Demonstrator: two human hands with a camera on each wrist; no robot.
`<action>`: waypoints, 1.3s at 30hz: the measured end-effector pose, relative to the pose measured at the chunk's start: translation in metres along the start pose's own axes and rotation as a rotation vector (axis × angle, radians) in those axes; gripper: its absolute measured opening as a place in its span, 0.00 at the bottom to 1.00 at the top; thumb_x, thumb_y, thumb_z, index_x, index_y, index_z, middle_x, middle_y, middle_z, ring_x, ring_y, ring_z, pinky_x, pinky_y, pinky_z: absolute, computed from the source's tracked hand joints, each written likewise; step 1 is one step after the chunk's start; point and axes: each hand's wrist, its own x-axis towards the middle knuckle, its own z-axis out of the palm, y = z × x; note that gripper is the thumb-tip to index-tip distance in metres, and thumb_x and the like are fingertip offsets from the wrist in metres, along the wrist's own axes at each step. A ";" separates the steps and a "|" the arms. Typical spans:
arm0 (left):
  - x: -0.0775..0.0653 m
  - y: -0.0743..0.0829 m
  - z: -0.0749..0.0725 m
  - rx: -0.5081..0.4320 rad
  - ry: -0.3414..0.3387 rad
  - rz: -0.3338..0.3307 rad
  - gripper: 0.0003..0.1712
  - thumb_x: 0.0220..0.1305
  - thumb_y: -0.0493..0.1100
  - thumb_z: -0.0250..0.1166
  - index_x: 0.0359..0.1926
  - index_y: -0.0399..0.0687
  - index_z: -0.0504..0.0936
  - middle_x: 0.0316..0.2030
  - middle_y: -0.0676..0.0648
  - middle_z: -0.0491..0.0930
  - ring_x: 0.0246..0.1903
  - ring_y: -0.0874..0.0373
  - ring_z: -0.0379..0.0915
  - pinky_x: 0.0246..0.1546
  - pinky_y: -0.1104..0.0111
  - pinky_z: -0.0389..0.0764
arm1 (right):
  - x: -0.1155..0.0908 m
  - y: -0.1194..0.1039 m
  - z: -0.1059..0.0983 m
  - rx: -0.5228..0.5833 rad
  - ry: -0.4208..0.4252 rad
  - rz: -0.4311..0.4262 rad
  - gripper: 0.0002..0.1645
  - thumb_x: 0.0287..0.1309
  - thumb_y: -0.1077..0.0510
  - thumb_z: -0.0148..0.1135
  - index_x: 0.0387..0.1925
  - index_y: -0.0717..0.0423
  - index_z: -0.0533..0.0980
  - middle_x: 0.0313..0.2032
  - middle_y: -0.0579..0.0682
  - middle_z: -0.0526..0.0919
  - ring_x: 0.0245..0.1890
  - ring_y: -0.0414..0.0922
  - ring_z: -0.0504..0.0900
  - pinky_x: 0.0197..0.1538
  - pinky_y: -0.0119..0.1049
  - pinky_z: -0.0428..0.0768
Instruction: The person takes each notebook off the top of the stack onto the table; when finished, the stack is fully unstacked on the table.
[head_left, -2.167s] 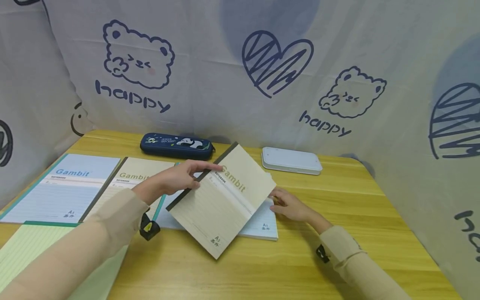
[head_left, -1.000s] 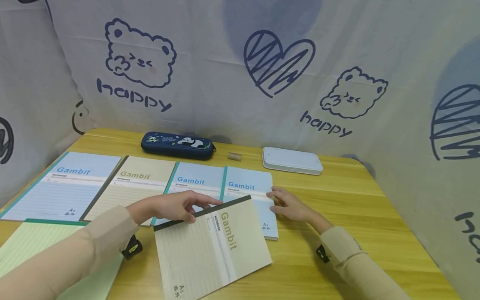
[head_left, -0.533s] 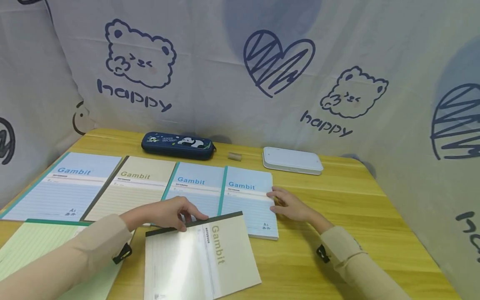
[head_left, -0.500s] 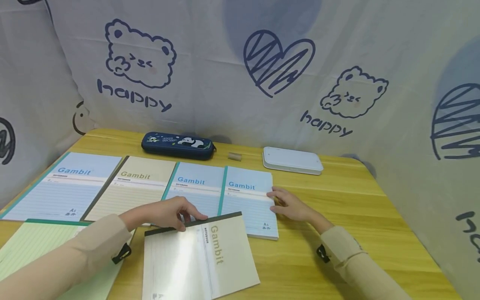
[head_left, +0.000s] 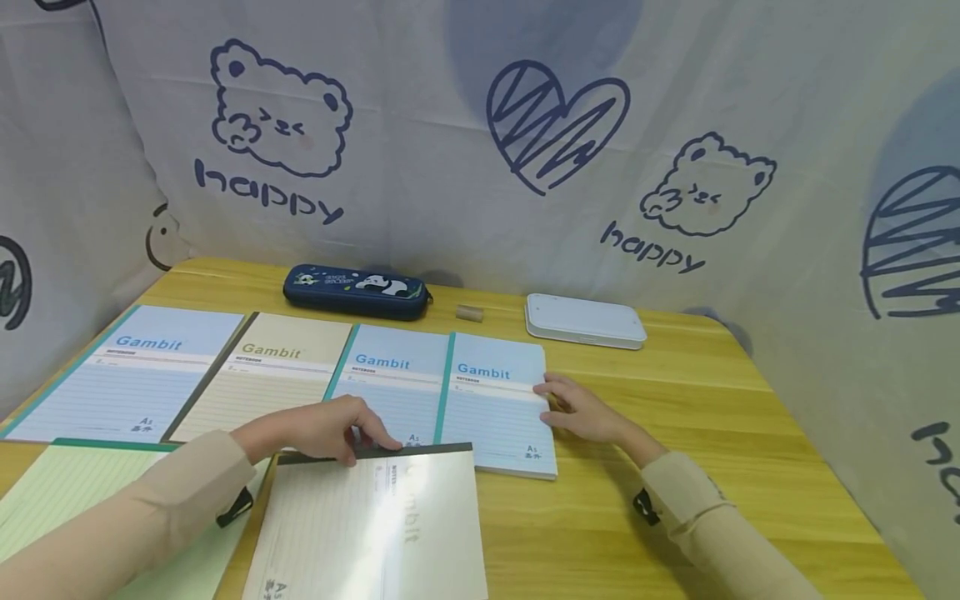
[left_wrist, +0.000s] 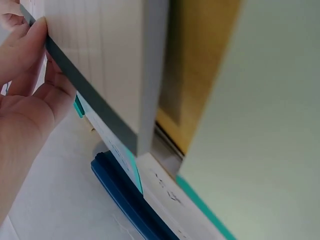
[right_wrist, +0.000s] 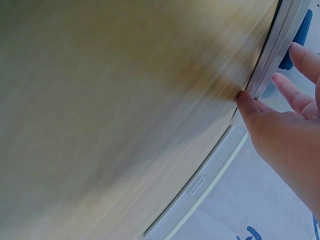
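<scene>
My left hand [head_left: 322, 429] pinches a cream Gambit notebook [head_left: 330, 517] by its dark spine, thumb on the cover side, as the left wrist view shows too. The notebook is turned sideways and tilted up at the front of the table, overlapping the lower edge of a blue notebook [head_left: 393, 387] behind it. My right hand [head_left: 588, 408], fingers loosely bent, touches the right edge of another blue notebook [head_left: 491, 421]. In the right wrist view its fingertips [right_wrist: 245, 100] meet the edge of that notebook, which looks like a stack.
Left in the same row lie a cream notebook [head_left: 281, 358] and a blue one [head_left: 127, 375]. A green-lined notebook [head_left: 198, 533] lies under the left forearm. Behind stand a navy panda pencil case [head_left: 352, 292], a small brown piece [head_left: 469, 313] and a white case [head_left: 585, 321]. Printed cloth [head_left: 435, 208] encloses the table.
The left hand has brought the cream notebook from over the right blue notebook toward the front and left, turning it sideways. The right hand has stayed at the blue notebook's edge.
</scene>
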 end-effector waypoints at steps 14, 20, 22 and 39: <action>-0.006 0.000 -0.001 0.025 -0.014 0.028 0.29 0.36 0.18 0.62 0.45 0.38 0.81 0.38 0.52 0.79 0.31 0.59 0.68 0.30 0.69 0.74 | 0.000 0.001 0.001 0.007 0.004 -0.022 0.23 0.60 0.63 0.52 0.55 0.71 0.64 0.60 0.74 0.53 0.59 0.65 0.55 0.56 0.54 0.61; -0.005 0.000 -0.002 0.034 -0.012 0.027 0.28 0.36 0.19 0.62 0.43 0.38 0.82 0.38 0.52 0.79 0.30 0.60 0.68 0.30 0.69 0.74 | 0.000 0.000 0.001 0.017 0.004 -0.009 0.23 0.59 0.64 0.53 0.55 0.71 0.64 0.60 0.72 0.53 0.60 0.64 0.55 0.56 0.53 0.60; -0.005 0.000 -0.002 0.029 -0.022 0.026 0.27 0.36 0.18 0.62 0.42 0.38 0.82 0.37 0.52 0.79 0.30 0.60 0.68 0.30 0.69 0.75 | 0.000 0.000 0.001 0.017 0.005 -0.008 0.23 0.59 0.64 0.53 0.55 0.71 0.64 0.60 0.72 0.53 0.60 0.64 0.55 0.57 0.54 0.60; 0.005 -0.007 -0.009 0.040 0.137 -0.021 0.21 0.46 0.26 0.64 0.45 0.35 0.78 0.40 0.45 0.78 0.34 0.56 0.72 0.38 0.67 0.75 | 0.000 -0.001 0.000 -0.020 0.000 0.018 0.24 0.59 0.62 0.53 0.55 0.69 0.65 0.60 0.71 0.54 0.60 0.64 0.54 0.58 0.55 0.57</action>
